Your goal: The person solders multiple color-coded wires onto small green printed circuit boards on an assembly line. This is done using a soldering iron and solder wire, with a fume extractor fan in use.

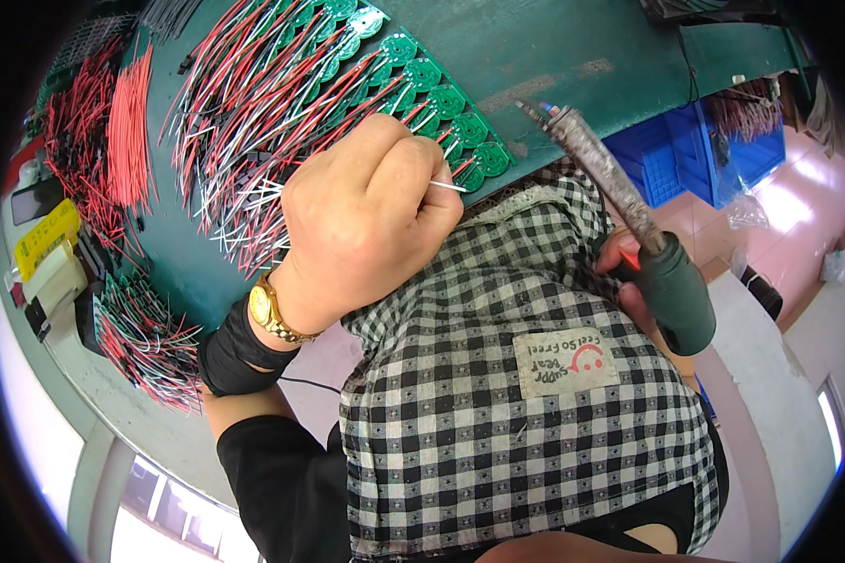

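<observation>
So the left hand point(366, 211) is curling into a loose fist and pinching a thin silvery wire point(448, 187) between thumb and fingertips, with the wire's bare end poking out to the right, just beside the strip of green round circuit boards point(441, 98) at the near edge of the green table point(554, 47). The boards are sitting in a scalloped row running diagonally up the table; I'm counting roughly ten along the visible edge (more are getting buried under the wires, so that's not exact). Red, white and black leads point(244, 122) are fanning out from them in a thick mess, too many to count.

The right hand point(629, 281) is mostly hiding behind a checkered sleeve point(498, 375), but its fingers are wrapping around the dark green handle of one soldering iron point(643, 253), whose crusty grey shaft is pointing up toward the table edge.

Off to the left, two more wire bundles point(113, 141) are lying there, plus one yellow box point(45, 235). There's a gold wristwatch point(270, 314) on the left wrist.
</observation>
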Action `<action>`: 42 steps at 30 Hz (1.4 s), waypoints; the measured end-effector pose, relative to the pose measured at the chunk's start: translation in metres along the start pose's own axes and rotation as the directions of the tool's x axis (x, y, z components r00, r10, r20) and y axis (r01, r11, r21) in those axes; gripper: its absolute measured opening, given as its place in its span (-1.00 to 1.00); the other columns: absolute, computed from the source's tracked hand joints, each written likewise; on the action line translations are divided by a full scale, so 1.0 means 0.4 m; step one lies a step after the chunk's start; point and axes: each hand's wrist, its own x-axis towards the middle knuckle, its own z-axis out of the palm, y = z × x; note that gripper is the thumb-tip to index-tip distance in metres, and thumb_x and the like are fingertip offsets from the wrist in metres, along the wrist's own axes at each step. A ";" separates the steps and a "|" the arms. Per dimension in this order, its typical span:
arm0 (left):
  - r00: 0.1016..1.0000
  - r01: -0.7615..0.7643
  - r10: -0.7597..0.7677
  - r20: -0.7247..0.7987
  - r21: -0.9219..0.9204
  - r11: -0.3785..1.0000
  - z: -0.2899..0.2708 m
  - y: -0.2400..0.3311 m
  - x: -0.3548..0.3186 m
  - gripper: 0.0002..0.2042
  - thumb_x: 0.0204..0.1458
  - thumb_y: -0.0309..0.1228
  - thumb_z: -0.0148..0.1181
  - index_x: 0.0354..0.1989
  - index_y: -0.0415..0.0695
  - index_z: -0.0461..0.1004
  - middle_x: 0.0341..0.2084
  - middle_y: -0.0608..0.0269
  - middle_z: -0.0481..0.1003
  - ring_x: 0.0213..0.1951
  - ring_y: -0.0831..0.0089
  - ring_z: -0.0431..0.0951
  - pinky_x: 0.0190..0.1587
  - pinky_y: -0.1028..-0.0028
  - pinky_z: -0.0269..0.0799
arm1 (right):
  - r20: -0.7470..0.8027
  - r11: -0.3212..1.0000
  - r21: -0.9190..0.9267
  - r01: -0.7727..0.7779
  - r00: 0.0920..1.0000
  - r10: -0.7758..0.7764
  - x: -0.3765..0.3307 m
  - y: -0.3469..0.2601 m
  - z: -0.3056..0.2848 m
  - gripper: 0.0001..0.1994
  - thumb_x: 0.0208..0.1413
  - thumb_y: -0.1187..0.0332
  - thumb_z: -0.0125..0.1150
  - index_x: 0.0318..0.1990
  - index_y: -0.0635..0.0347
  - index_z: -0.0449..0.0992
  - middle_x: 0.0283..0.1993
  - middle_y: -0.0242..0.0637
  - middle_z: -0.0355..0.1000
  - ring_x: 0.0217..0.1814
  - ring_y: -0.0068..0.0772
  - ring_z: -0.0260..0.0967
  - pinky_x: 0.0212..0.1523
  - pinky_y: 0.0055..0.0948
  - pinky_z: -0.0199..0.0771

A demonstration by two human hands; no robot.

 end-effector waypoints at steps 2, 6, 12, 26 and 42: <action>1.000 -0.003 0.003 -0.003 -0.001 1.000 0.000 -0.001 0.001 -0.82 -0.35 -0.69 0.23 -0.55 -0.19 0.39 -0.61 0.23 0.38 -0.61 0.38 0.41 -0.59 0.52 0.33 | -0.252 0.952 0.225 0.205 0.957 -0.146 0.004 -0.003 -0.002 -0.80 -0.10 0.33 0.12 -0.27 0.11 0.49 -0.35 -0.28 0.45 -0.34 -0.17 0.41 -0.28 -0.36 0.41; 1.000 -0.015 0.015 -0.016 -0.018 1.000 0.002 -0.004 0.002 -0.83 -0.35 -0.69 0.22 -0.56 -0.20 0.39 -0.61 0.23 0.38 -0.61 0.39 0.41 -0.60 0.52 0.33 | -0.292 0.944 0.278 0.176 0.952 -0.092 -0.002 -0.014 0.002 -0.78 -0.07 0.27 0.11 -0.27 0.17 0.46 -0.37 -0.28 0.44 -0.36 -0.17 0.40 -0.29 -0.35 0.39; 1.000 0.007 -0.007 -0.013 -0.023 1.000 0.003 -0.005 -0.004 -0.83 -0.34 -0.70 0.21 -0.56 -0.20 0.39 -0.62 0.24 0.36 -0.62 0.39 0.40 -0.61 0.52 0.31 | -0.175 0.948 0.240 0.211 0.969 -0.172 -0.010 0.016 -0.012 -0.83 -0.06 0.30 0.11 -0.33 0.17 0.45 -0.41 -0.27 0.42 -0.40 -0.16 0.38 -0.35 -0.35 0.37; 0.999 -0.043 0.042 -0.008 -0.101 0.994 0.013 0.018 -0.001 -0.82 -0.37 -0.67 0.24 -0.52 -0.19 0.43 -0.53 0.22 0.37 -0.55 0.37 0.42 -0.56 0.48 0.34 | 0.138 0.894 0.266 -0.360 0.932 0.334 -0.055 0.039 0.039 -0.63 0.12 -0.03 0.05 -0.41 0.10 0.48 -0.39 -0.46 0.39 -0.39 -0.64 0.25 -0.41 -0.65 0.24; 0.998 -0.054 0.054 0.007 -0.068 0.996 0.020 0.014 -0.003 -0.81 -0.38 -0.66 0.27 -0.53 -0.19 0.43 -0.56 0.25 0.37 -0.59 0.38 0.39 -0.59 0.49 0.31 | 0.037 0.912 0.274 -0.305 0.951 0.307 -0.034 0.020 0.043 -0.86 -0.10 0.42 0.27 -0.36 0.10 0.44 -0.34 -0.35 0.44 -0.37 -0.47 0.34 -0.34 -0.48 0.35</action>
